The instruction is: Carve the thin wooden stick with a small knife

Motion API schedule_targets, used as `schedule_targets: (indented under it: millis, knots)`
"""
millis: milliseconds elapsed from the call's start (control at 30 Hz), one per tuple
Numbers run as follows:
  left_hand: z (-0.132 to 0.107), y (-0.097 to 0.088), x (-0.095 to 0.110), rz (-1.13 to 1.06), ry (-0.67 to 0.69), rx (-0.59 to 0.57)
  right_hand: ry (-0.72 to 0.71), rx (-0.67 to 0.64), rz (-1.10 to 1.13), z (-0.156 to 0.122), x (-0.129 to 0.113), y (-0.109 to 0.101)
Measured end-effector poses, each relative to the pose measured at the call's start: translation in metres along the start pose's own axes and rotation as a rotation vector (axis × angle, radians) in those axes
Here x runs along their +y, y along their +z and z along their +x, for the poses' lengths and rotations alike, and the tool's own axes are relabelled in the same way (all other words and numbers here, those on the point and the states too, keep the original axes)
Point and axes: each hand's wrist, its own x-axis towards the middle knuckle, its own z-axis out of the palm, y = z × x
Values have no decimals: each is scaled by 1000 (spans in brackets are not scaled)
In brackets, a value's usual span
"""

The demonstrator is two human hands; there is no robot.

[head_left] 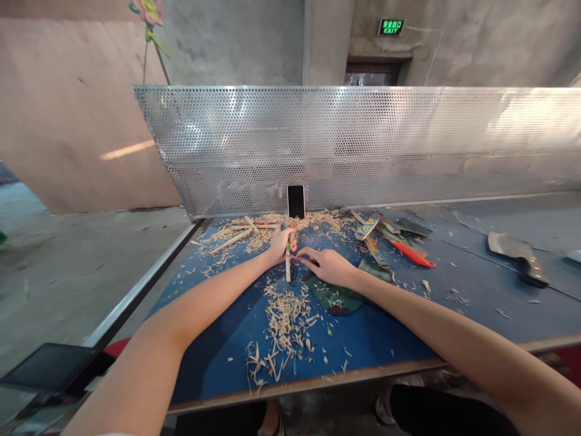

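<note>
Head camera, looking down: at the middle of the workbench I see a narrow wooden stick, pale at its near end and green-painted further up [287, 270], pointing away from the person. The left hand [282, 244] is closed around its upper part. The right hand [330, 266] pinches a slim pinkish tool [295, 258] that meets the stick from the side; its exact shape is too small for me to make out, and I cannot tell whether the stick's near end touches the bench.

Just below lies a heap of curled, pale wood shavings [288, 318] on the blue tabletop [204, 357]. Beneath the right hand is a dark green, flat scrap [338, 300]. Beyond the left hand, several bare wooden strips [232, 241] lie among more shavings. A white-edged phone with a dark screen [296, 201] stands against a perforated silver metal panel [254, 139]. Off to the right are an orange-red handle [413, 254] near painted scraps [374, 251] and, well apart, a broad metal blade [511, 247]. A green exit sign [391, 27] glows on the concrete wall [490, 42].
</note>
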Motion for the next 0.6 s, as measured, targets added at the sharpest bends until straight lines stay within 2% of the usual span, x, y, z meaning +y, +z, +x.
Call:
schedule_targets:
  millis: [100, 333, 500, 600]
  knots:
    - [0, 0, 1, 6, -6, 4, 39, 28, 39, 1, 3, -2]
    - [-5, 2, 2, 33, 14, -18, -23, -83, 237, 0, 10, -11]
    - [-3, 2, 1, 25, -4, 1, 39, -42, 192, 1, 6, -7]
    - [-2, 2, 1, 23, -11, -5, 25, -2, 147, 1, 3, -3]
